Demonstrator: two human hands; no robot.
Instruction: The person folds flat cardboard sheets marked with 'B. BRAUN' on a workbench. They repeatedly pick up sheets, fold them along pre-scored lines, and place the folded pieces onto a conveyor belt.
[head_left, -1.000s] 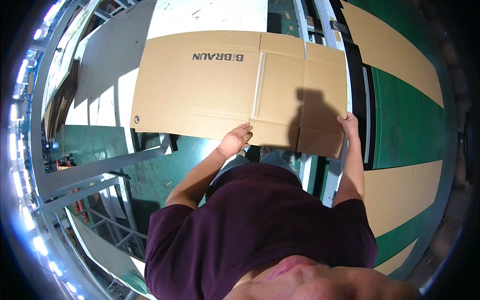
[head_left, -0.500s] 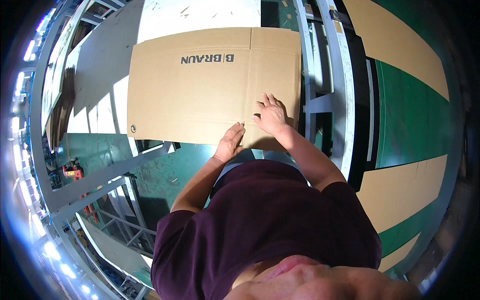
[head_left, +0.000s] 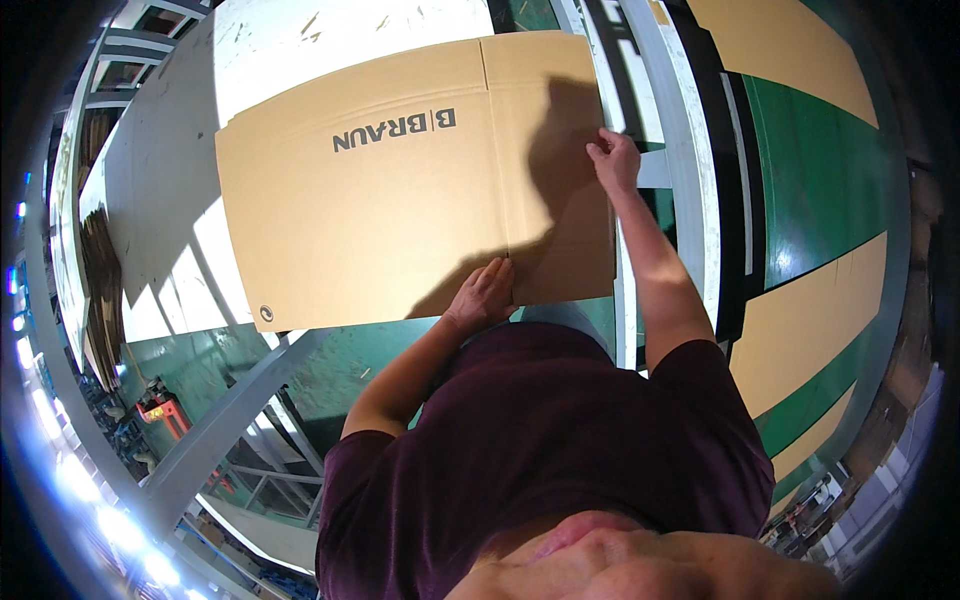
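Observation:
A flat, folded brown cardboard box with dark printing lies in front of me, with a crease running down its right part. My left hand rests on its near edge beside that crease, fingers stretched out flat. At the right edge of the cardboard, my right hand has its fingers bent and drawn together on the border. The underside of the cardboard is hidden, and a dark shadow falls over its right part.
The cardboard lies over a white board with scraps on it. Along the right runs a grey metal frame, then a green surface with brown cardboard pieces. Stacked sheets stand at left, above a red-orange machine part.
My right hand has gone from lying spread on the cardboard out to its right edge, its fingers now bent. The left hand stays by the crease. The cardboard sits slightly turned in view.

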